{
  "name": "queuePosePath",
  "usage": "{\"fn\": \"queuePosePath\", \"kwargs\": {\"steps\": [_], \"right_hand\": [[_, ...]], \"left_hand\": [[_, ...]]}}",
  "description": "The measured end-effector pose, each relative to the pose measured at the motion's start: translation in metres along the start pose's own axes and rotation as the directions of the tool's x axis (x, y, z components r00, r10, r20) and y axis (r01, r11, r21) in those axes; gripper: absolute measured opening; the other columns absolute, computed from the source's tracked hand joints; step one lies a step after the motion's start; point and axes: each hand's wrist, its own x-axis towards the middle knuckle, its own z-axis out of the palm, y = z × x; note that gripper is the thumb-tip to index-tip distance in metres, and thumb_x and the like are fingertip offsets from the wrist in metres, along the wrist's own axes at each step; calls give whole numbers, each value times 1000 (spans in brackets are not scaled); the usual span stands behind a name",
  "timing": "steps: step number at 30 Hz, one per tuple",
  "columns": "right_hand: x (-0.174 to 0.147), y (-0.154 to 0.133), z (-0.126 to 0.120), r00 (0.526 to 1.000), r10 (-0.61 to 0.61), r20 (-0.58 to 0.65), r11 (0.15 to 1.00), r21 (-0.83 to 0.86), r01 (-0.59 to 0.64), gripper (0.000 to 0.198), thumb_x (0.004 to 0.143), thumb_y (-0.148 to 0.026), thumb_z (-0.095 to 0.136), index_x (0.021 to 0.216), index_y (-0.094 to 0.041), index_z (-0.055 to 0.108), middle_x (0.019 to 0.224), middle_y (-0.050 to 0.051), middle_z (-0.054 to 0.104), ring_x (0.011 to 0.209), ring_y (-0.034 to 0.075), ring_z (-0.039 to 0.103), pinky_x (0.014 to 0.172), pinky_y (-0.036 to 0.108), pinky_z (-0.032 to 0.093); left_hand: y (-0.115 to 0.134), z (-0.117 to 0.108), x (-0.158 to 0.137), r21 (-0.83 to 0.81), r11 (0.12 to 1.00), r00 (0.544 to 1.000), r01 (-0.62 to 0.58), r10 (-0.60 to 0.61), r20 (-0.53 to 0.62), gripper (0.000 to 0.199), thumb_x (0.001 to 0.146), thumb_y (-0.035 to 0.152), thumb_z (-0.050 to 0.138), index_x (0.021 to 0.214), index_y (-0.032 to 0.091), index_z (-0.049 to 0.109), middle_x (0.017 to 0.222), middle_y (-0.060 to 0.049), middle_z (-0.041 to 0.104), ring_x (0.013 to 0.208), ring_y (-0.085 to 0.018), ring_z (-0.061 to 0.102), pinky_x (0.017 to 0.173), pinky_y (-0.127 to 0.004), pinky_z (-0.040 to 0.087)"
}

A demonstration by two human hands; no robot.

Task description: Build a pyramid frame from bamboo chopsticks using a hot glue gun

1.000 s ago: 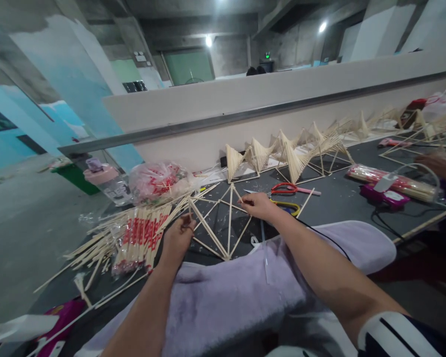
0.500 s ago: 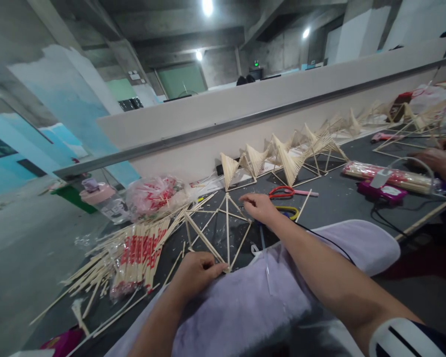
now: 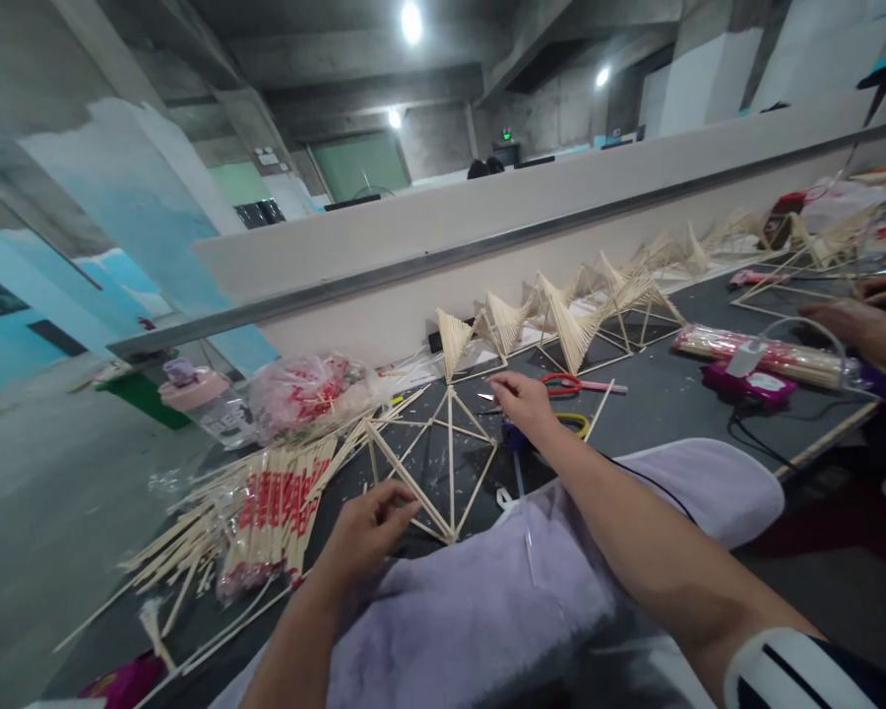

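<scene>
A frame of thin wooden sticks (image 3: 451, 463), joined in triangles, stands on the dark table in front of me. My left hand (image 3: 369, 527) is beside its lower left side, fingers loosely bent and apart, holding nothing I can see. My right hand (image 3: 526, 406) hovers right of the frame's top, fingers loosely bent with nothing visible in them. Just below that hand lies a blue tool (image 3: 515, 438), partly covered, looking like a glue gun. Red-handled scissors (image 3: 561, 384) and a yellow handle (image 3: 576, 424) lie beside it.
Loose sticks and red-printed stick packs (image 3: 277, 507) lie at left, near a plastic bag (image 3: 310, 394) and a pink-lidded bottle (image 3: 211, 404). Finished twisted stick models (image 3: 565, 320) line the partition. Another person's hand (image 3: 856, 330) is at right. A lilac cloth (image 3: 479, 611) covers the near edge.
My left hand has drawn back left from the frame's bottom corner. My right hand has shifted slightly right and down, away from the frame's top. The frame stays in place.
</scene>
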Motion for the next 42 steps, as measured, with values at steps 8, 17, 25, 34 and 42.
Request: {"fn": "queuePosePath", "kwargs": {"steps": [8, 17, 25, 34, 42], "right_hand": [[-8, -4, -3, 990, 102, -98, 976, 200, -81, 33, 79, -47, 43, 75, -16, 54, 57, -1, 55, 41, 9, 44, 42, 20, 35], [-34, -100, -6, 998, -66, -7, 977, 200, 66, 31, 82, -45, 41, 69, -18, 49, 61, -1, 54, 47, 9, 47, 47, 20, 38], [-123, -101, 62, 959, -49, 280, 999, 21, 44, 18, 73, -36, 56, 78, -19, 59, 68, 1, 56, 59, 14, 50, 55, 25, 41], [-135, -90, 80, 926, 113, 361, 924, 304, -232, 25, 71, -44, 59, 78, -22, 50, 58, -2, 55, 48, 14, 51, 47, 26, 42], [-139, -90, 76, 927, 147, 345, 940, 242, -239, 25, 71, -44, 60, 71, -22, 48, 50, -2, 53, 43, 14, 49, 42, 25, 37]], "left_hand": [[-31, -23, 3, -136, 983, 932, 126, -164, -324, 25, 75, 42, 47, 86, 21, 55, 49, 6, 44, 44, -11, 41, 45, -21, 30], [-26, -29, -8, -359, 928, 922, -98, -51, -385, 29, 79, 44, 44, 89, 19, 54, 56, 4, 47, 49, -11, 44, 47, -22, 35], [14, -13, -28, -202, 925, 928, -321, 265, -262, 23, 79, 35, 47, 76, 17, 61, 67, 0, 59, 63, -12, 51, 61, -22, 39], [4, -12, -29, -190, 909, 919, -370, 329, -214, 18, 80, 31, 48, 76, 18, 61, 72, 1, 61, 68, -11, 53, 64, -21, 38], [2, -8, -27, -177, 911, 923, -373, 345, -170, 15, 78, 27, 50, 77, 18, 62, 74, 0, 62, 70, -12, 54, 66, -21, 38]]}}
